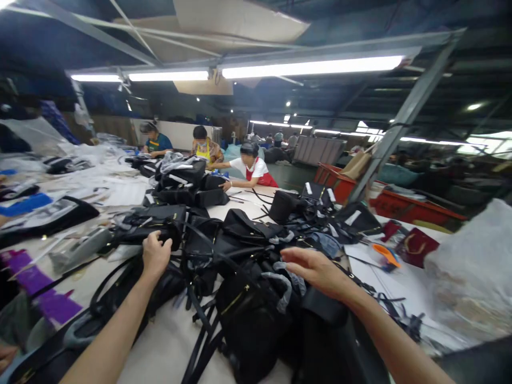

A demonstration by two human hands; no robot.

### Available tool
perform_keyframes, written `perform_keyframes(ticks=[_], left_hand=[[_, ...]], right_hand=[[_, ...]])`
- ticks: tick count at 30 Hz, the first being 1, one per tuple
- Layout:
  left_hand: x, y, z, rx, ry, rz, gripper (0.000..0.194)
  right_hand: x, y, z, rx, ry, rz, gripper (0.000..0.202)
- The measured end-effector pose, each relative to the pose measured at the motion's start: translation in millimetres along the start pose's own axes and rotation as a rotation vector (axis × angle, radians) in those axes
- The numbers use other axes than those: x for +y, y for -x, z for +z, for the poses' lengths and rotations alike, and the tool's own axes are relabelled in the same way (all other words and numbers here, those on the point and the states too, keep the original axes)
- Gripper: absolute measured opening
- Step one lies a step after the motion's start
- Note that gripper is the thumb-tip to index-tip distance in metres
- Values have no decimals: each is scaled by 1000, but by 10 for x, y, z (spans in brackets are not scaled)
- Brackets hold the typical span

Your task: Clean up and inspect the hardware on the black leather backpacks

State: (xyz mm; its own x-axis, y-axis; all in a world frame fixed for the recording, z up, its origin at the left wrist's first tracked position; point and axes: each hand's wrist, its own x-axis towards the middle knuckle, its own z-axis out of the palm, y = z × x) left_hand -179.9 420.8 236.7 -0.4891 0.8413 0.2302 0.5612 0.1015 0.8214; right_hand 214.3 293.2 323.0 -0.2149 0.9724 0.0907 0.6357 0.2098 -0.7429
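Observation:
Black handbags and backpacks lie heaped across the table in front of me. My left hand (pixel 157 257) is at the near edge of a black bag (pixel 154 221), its fingers loosely bent and apart; nothing shows between them. Over the right of the pile, my right hand (pixel 320 271) has its fingers stretched out and holds nothing. Below and between the hands is a black backpack (pixel 250 314) with a gold zip. Its handle has a grey wrapping (pixel 285 293). Loose black straps (pixel 200 314) trail to its left.
Co-workers sit across the table; one in a red apron (pixel 262 173) reaches toward stacked bags (pixel 182 173). On the right are an orange tape roll (pixel 386 256), a dark red pouch (pixel 418 246) and a big clear plastic bag (pixel 476 272). Purple material (pixel 44 290) lies left. A metal post (pixel 400 122) rises right.

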Motion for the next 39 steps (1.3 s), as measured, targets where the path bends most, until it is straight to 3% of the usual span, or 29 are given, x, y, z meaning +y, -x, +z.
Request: perform_keyframes(ticks=[5,8,11,14,18,20,22,26,29,35,39], left_hand=[[-215,1069,782,-511,73,189,14],[-185,1515,1167,-659,95,257,15],[-82,1558,1424,-626,79,266,29],[-2,1356,1587,-614,54,267,41],[22,1171,1697,-697,44,255,51],[7,1193,1717,-773,46,231,46],[-25,1263,1717,-828,48,206,35],[-107,1397,1637,-827,54,139,21],[-146,1423,1469,-839,121,83,17],[-171,1511,869,-849,375,57,20],[-382,1795,594,-830,530,-83,37]], right_hand=[[859,902,434,-57,-162,353,29],[1072,1268,826,-70,-315,555,37],[1115,1419,1158,-75,-439,634,46],[1121,1406,1397,-46,-564,667,58],[1164,1248,1568,147,-662,796,91],[1185,1130,1585,222,-705,814,94],[1204,1002,1583,288,-741,822,84],[1239,793,1622,396,-706,863,57],[1182,732,1671,410,-691,850,50],[836,1012,1545,420,-577,554,46],[859,1359,1583,326,-415,402,39]])
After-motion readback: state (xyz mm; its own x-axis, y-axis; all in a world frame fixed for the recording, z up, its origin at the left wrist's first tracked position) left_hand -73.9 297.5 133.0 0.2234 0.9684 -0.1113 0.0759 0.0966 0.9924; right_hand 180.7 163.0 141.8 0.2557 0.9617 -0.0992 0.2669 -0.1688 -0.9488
